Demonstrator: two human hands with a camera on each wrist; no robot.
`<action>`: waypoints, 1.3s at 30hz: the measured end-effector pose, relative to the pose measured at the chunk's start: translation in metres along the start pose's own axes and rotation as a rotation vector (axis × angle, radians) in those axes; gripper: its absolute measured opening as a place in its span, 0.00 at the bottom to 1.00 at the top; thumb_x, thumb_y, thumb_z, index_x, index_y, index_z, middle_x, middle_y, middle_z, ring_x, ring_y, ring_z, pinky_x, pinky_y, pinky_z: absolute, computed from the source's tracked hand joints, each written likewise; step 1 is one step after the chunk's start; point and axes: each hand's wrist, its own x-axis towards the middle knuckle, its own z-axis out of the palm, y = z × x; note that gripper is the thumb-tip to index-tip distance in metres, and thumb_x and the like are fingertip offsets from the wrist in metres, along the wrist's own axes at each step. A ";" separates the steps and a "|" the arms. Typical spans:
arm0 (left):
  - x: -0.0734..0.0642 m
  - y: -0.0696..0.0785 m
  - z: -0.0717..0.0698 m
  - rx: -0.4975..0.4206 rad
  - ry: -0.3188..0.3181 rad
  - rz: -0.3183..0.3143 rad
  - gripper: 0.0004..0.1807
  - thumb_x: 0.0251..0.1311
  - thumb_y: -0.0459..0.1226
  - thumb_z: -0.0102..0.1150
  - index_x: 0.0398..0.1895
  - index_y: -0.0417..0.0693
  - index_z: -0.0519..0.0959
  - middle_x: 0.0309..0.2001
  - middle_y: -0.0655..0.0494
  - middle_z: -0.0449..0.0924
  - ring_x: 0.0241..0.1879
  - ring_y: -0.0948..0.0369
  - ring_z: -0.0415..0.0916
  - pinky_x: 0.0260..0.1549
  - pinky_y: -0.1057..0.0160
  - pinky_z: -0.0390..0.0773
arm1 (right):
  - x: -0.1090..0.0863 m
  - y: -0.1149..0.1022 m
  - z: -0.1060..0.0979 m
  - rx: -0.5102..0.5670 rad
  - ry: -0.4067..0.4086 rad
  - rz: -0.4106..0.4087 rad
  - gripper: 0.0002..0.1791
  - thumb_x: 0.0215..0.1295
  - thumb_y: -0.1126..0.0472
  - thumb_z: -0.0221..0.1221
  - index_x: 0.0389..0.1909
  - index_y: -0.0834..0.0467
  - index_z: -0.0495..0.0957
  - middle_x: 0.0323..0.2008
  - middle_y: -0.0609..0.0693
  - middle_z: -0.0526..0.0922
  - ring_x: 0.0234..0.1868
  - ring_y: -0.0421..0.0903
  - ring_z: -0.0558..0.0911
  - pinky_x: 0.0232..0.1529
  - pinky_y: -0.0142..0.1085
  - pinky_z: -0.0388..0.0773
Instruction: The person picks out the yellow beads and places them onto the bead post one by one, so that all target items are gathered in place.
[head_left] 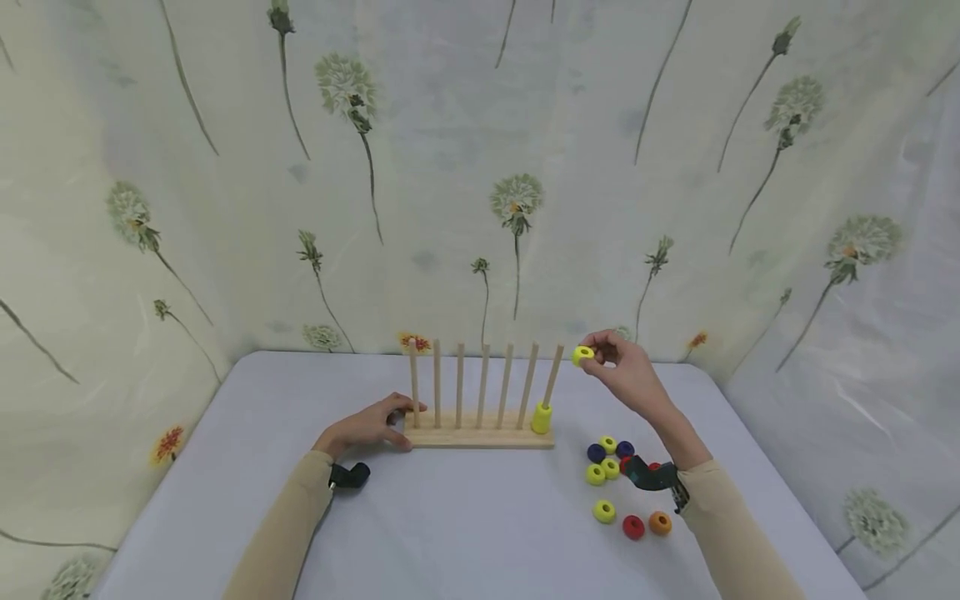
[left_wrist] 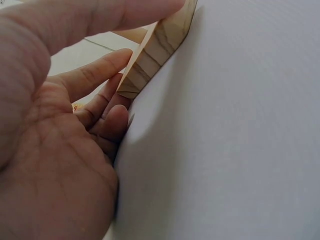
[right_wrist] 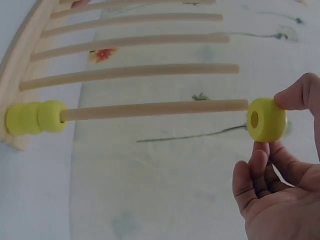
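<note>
A wooden peg rack [head_left: 480, 440] with a row of upright pegs stands on the table. My left hand [head_left: 371, 423] grips its left end, thumb at the front and fingers behind; the left wrist view shows the base's end [left_wrist: 155, 52] between them. On the rightmost peg [right_wrist: 155, 109] sits a short stack of yellow beads [right_wrist: 37, 117] at the base. My right hand [head_left: 626, 371] pinches a yellow bead [right_wrist: 267, 120] between thumb and fingers. This bead is just beyond the top of that peg, its hole facing the peg tip in the right wrist view.
Loose beads lie right of the rack, below the right forearm: several yellow ones [head_left: 603, 512], dark blue ones [head_left: 596, 453], red ones [head_left: 633, 527] and an orange one [head_left: 660, 523]. The right wrist camera [head_left: 651, 475] hides part of this group. A flower-patterned curtain [head_left: 450, 167] hangs behind the table.
</note>
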 end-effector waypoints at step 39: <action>0.000 0.000 0.002 0.015 0.013 -0.005 0.36 0.46 0.43 0.75 0.62 0.62 0.72 0.64 0.54 0.62 0.60 0.53 0.60 0.60 0.50 0.60 | 0.030 -0.013 0.008 0.026 -0.047 -0.023 0.17 0.64 0.54 0.62 0.48 0.58 0.74 0.39 0.53 0.77 0.39 0.48 0.75 0.38 0.31 0.72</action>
